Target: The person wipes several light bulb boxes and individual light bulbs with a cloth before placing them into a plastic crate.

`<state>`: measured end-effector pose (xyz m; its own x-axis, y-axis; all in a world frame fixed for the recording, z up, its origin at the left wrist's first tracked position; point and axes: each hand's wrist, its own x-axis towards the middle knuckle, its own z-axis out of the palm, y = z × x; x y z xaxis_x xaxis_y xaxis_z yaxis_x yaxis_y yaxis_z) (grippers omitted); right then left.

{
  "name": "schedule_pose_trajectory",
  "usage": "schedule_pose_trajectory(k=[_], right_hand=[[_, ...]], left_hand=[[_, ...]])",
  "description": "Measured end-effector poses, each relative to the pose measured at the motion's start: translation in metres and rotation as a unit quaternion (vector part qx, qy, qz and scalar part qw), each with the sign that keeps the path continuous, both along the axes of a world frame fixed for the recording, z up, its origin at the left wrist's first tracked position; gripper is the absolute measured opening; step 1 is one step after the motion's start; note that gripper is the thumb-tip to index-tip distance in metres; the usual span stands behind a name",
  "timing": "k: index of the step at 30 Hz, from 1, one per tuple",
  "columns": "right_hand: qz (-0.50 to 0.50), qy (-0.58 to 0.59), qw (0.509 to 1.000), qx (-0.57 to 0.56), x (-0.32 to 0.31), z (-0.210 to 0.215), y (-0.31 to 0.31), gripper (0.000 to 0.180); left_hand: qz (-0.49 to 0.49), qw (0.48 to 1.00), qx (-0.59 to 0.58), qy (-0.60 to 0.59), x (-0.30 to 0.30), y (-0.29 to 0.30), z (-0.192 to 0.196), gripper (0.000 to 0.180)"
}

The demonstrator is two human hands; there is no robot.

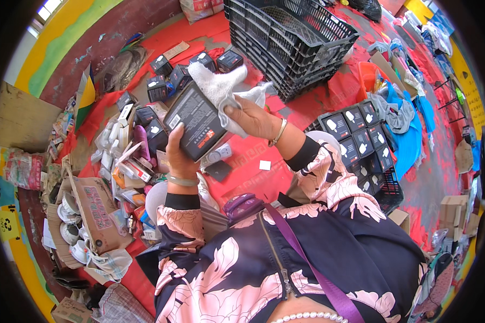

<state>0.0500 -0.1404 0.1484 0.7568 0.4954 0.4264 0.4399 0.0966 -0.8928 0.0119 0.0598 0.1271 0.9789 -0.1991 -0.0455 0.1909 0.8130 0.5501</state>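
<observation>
My left hand [181, 153] grips the lower left side of a black box [195, 117] with pale print and an orange patch. The box is held up tilted in front of me. In my right hand [257, 121] is a white cloth [215, 82], pinched between thumb and fingers at the box's right edge. Part of the cloth lies over the box's upper corner. Several similar black boxes [157, 89] stand on the red floor covering beyond my hands. To my right, a black crate [392, 198] holds rows of such boxes with white pictures on top.
Stacked black plastic crates [272, 56] stand at the far middle. A heap of small packages [129, 161] lies on the left, near a cardboard box [94, 202] and white dishes [70, 231]. On the floor are a white power strip [219, 153] and a white square [264, 165].
</observation>
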Motion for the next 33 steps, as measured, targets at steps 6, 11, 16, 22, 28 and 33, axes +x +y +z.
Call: schedule_pose_trajectory(k=[6,11,16,22,28,33], right_hand=[[-0.140,0.090,0.986,0.002,0.020,-0.014,-0.001,0.043],[-0.251,0.142,0.949,-0.130,0.074,-0.097,-0.020,0.046],[-0.205,0.412,0.869,0.180,0.066,-0.099,-0.026,0.035],[-0.108,0.381,0.833,0.387,0.041,-0.002,-0.026,0.047],[-0.113,0.129,0.974,0.150,0.028,-0.023,-0.001,0.049],[-0.091,0.152,0.979,0.100,0.017,-0.018,0.021,0.053]], left_hand=[[-0.045,0.998,0.043,0.033,-0.008,-0.003,-0.013,0.043],[0.010,0.998,-0.054,-0.032,-0.004,0.008,-0.018,0.057],[0.205,0.975,0.050,-0.075,0.014,0.026,-0.021,0.069],[0.087,0.987,-0.118,-0.059,-0.001,0.013,0.001,0.074],[0.015,0.991,-0.111,0.067,-0.002,-0.020,-0.002,0.072],[0.055,0.983,-0.123,0.127,0.002,-0.017,-0.017,0.068]])
